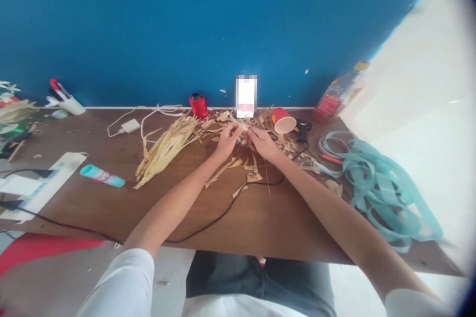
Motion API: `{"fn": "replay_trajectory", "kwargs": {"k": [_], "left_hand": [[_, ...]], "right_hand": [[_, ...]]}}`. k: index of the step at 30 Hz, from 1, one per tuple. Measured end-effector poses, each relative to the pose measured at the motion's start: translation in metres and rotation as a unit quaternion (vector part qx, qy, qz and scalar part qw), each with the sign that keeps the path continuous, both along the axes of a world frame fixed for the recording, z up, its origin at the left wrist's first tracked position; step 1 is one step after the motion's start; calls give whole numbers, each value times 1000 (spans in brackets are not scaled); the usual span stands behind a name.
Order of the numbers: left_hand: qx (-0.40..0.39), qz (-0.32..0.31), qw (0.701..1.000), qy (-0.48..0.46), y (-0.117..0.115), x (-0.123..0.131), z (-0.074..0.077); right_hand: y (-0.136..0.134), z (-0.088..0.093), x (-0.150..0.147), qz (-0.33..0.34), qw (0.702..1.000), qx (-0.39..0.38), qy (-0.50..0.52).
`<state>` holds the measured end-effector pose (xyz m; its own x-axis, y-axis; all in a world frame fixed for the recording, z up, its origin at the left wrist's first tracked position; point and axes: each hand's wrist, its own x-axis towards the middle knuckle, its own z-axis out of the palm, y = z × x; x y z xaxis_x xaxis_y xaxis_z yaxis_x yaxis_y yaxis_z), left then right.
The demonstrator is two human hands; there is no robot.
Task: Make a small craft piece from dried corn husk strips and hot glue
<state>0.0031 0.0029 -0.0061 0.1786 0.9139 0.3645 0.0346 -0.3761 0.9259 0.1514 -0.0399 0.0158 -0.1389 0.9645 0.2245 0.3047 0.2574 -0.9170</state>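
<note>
My left hand (229,137) and my right hand (261,141) meet over the middle of the brown table, both with fingers pinched together. Between the fingertips is a pale strip of dried corn husk (243,128), small and partly hidden by the fingers. Beneath and around the hands lie many loose husk scraps (254,177). A larger bundle of dried corn husks (167,146) rests left of my left hand. Just behind the hands a lit phone (246,96) leans upright against the blue wall. Right of it, a red paper cup (283,121) lies on its side.
A black glue gun (304,130) trails its cord (223,214) across the table. Teal ribbon (375,188) is heaped at right near a bottle (336,94). At left are a power strip (55,178), a blue tube (102,176), a white charger (130,126) and a pen cup (72,105).
</note>
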Motion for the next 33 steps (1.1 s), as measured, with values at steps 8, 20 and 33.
{"fn": "replay_trajectory", "kwargs": {"k": [8, 20, 33], "left_hand": [[40, 10, 999, 3, -3, -2, 3], [73, -17, 996, 48, 0, -1, 2], [66, -21, 997, 34, 3, -2, -2]], "right_hand": [[-1, 6, 0, -56, 987, 93, -118], [0, -1, -3, -89, 982, 90, -138], [-4, -3, -10, -68, 995, 47, -52]]}}
